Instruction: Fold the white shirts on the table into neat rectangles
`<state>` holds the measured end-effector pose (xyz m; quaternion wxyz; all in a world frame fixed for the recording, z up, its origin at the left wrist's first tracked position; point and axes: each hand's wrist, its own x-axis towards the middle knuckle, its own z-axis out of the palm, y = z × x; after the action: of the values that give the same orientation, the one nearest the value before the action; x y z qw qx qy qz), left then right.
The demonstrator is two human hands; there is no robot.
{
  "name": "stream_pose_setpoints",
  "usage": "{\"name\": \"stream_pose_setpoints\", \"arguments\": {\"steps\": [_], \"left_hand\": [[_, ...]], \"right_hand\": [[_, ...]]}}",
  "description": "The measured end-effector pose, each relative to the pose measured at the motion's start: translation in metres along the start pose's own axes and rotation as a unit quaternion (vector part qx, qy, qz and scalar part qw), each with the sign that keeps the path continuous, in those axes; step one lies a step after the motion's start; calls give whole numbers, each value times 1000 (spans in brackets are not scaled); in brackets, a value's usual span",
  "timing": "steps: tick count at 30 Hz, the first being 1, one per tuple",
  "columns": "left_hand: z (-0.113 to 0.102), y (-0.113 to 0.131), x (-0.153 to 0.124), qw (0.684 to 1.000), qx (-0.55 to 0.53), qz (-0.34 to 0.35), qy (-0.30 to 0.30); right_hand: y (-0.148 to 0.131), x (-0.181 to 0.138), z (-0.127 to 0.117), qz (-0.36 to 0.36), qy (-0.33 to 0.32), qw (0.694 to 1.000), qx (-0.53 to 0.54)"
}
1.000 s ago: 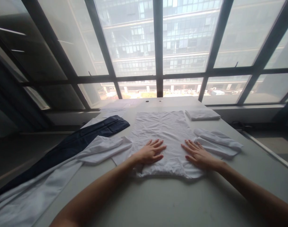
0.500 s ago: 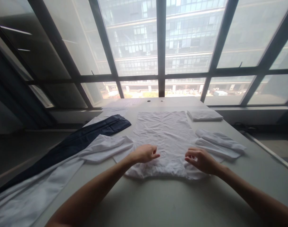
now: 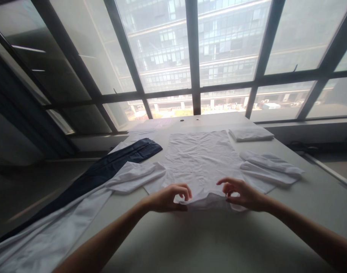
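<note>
A white shirt [image 3: 201, 153] lies spread on the table, wrinkled across its body, with a sleeve [image 3: 270, 170] out to the right and another white sleeve-like part at the left. Its near edge is lifted a little between my two hands. My left hand [image 3: 173, 197] pinches that edge at the left, thumb below and fingers curled above. On the other side my right hand [image 3: 238, 193] grips the same edge between thumb and bent fingers, the index finger raised off the cloth.
Dark blue trousers [image 3: 127, 153] stretch along the table's left side. White cloth [image 3: 62, 223] trails beside them toward the near left. A folded white cloth [image 3: 251, 133] lies at the back right of the white table [image 3: 213, 242]. Large framed windows stand beyond the far edge.
Both hands have come down to the shirt's near edge and closed on it. That edge is now raised and drawn up slightly. The view has tilted a little.
</note>
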<state>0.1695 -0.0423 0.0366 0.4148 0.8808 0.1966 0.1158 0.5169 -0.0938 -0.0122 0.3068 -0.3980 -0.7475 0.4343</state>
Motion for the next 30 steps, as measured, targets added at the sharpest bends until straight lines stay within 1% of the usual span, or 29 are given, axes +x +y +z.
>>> {"name": "stream_pose_setpoints", "arguments": {"steps": [1,2,4,5,6,7,8,10,11,12,13,14,15,16,17,18,19,20,21,22,24,25,30], "left_hand": [[2,3,-3,999,-14,12,-29],[4,6,-5,997,-27,24,-67],[3,11,-8,988,-48,39,-140],[2,12,-8,984,-54,42,-164],[-1,13,-7,982,-56,41,-173],[-4,13,-5,984,-51,38,-165],[-8,12,-1,989,-38,33,-138],[-13,7,12,998,16,26,-52],[-13,3,20,998,55,26,-2],[-11,-2,29,994,98,27,43],[-7,-8,38,987,141,28,77],[-2,-15,47,978,184,28,97],[6,-22,54,969,224,26,104],[14,-30,61,960,260,20,104],[22,-38,65,952,290,9,101],[29,-45,68,946,311,-6,95],[35,-51,69,943,320,-19,90],[40,-57,69,944,317,-28,86],[43,-61,68,949,303,-30,86],[45,-64,67,955,282,-26,90],[45,-66,66,966,234,-13,105],[44,-66,66,971,212,-7,113],[42,-63,67,982,132,-8,137]], "right_hand": [[-8,-2,-2,1,-38,999,5],[-16,-5,-5,5,-94,995,10],[-31,-9,-10,23,-225,974,23],[-37,-10,-12,32,-271,962,31],[-40,-9,-13,39,-288,956,36],[-40,-7,-14,41,-272,961,36],[-39,-2,-14,36,-228,972,35],[-31,13,-9,16,-99,994,42],[-27,23,-5,6,-39,998,53],[-23,34,1,1,8,998,63],[-19,44,9,-1,38,997,63],[-15,53,17,-5,68,997,41],[-12,61,25,-11,102,995,-11],[-8,66,32,-21,144,985,-90],[-3,70,38,-32,178,966,-183],[2,72,42,-36,202,940,-273],[9,73,44,-32,211,912,-351],[17,73,44,-17,206,890,-406],[26,73,42,10,192,878,-438],[34,73,39,40,173,875,-450],[49,73,33,86,139,882,-442],[54,73,31,96,130,888,-431],[64,73,27,87,128,904,-399]]}}
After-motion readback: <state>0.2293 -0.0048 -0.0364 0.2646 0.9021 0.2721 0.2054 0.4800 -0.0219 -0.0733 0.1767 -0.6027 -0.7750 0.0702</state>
